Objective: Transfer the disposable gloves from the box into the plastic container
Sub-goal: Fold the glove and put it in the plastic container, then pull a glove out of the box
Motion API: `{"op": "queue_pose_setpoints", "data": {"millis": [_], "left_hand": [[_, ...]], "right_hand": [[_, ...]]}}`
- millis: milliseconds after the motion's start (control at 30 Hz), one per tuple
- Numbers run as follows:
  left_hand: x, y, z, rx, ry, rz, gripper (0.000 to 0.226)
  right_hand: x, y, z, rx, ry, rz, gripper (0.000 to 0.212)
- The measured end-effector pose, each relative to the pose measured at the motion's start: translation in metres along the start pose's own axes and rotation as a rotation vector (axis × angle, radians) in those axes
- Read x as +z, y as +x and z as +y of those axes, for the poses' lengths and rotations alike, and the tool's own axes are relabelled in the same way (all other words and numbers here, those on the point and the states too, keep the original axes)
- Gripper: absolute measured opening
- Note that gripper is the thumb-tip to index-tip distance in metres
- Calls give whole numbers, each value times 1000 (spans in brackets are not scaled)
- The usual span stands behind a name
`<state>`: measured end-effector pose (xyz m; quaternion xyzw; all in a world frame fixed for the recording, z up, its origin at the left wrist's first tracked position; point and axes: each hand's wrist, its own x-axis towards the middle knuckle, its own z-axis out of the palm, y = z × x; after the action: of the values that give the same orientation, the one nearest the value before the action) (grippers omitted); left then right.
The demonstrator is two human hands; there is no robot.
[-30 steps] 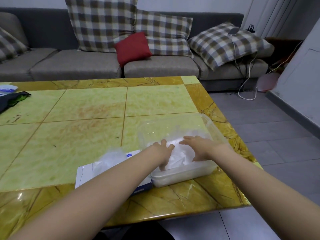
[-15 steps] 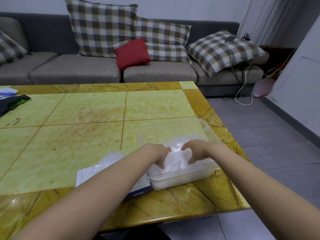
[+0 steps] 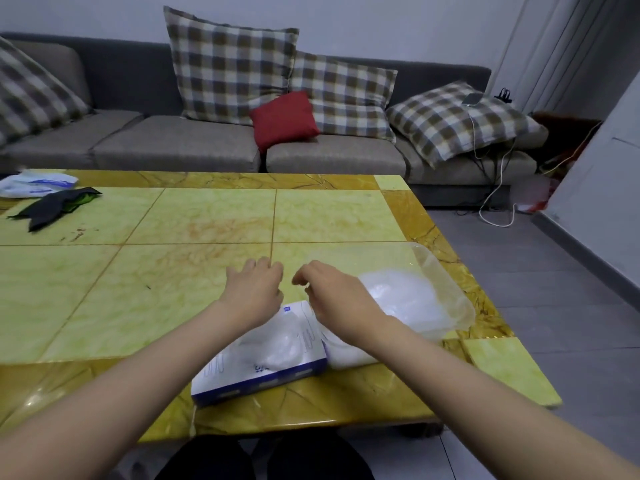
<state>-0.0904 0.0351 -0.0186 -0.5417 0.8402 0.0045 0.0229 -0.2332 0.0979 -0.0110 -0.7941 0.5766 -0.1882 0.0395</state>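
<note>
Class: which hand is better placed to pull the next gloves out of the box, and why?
Probably the left hand: it hovers empty just beyond the opening of the box, where gloves show. The right hand hangs nearer the plastic container.

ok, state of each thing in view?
left hand: open, empty, over the table.
right hand: loosely curled, nothing seen in it, by the box.
box: flat on table, top open, gloves showing.
container: no lid, pile of gloves inside.
</note>
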Motion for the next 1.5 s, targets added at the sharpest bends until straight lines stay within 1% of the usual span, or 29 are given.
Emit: {"op": "queue_pose_setpoints", "data": {"millis": [67,133,167,233,300,333,433,567,667,767,800,867,933,1000,1133,1233,1367,1433,1500], "left_hand": [[7,-10,-12,-35,-55,-109,29],[13,-16,-19,-40,-146,-182,34],[16,-20,-23,-36,-189,-203,35],[20,-23,-29,-22,-243,-224,37],[22,-26,-33,-18,-282,-237,35],[24,-27,-35,-20,-306,-234,31],[28,-30,-41,-10,-352,-166,7],[26,-29,-46,-7,-380,-56,8],[22,-30,-46,0,-392,47,10],[18,-35,-43,56,-526,137,12],[17,-38,-42,84,-583,124,15],[16,-43,-39,114,-622,25,28],[17,-47,-38,117,-545,-74,45],[25,-48,-39,97,-458,-97,51],[44,-42,-40,30,-412,-34,35],[47,-37,-37,23,-359,-33,37],[46,-34,-30,11,-197,-63,26],[50,-34,-28,4,-177,-66,29],[50,-32,-27,-4,-214,-77,32]], "right_hand": [[14,3,-14,-33,-74,-99,35],[28,4,-25,-72,-222,-209,33],[34,4,-30,-84,-294,-271,32],[40,3,-39,-48,-343,-369,31],[40,3,-43,-9,-344,-406,29],[40,4,-43,-3,-360,-408,27],[38,6,-44,20,-389,-374,25],[36,8,-45,61,-351,-340,26],[36,7,-42,81,-311,-281,28],[35,6,-42,96,-265,-267,23],[35,6,-43,97,-247,-271,23],[32,7,-42,111,-226,-274,23],[31,9,-41,138,-187,-270,24],[29,10,-39,179,-118,-269,24],[21,12,-35,208,-52,-214,23],[16,11,-29,218,-58,-167,22],[1,12,-20,275,-63,-48,19],[-15,16,-13,317,-43,40,20],[-29,18,-5,345,-20,78,21]]}}
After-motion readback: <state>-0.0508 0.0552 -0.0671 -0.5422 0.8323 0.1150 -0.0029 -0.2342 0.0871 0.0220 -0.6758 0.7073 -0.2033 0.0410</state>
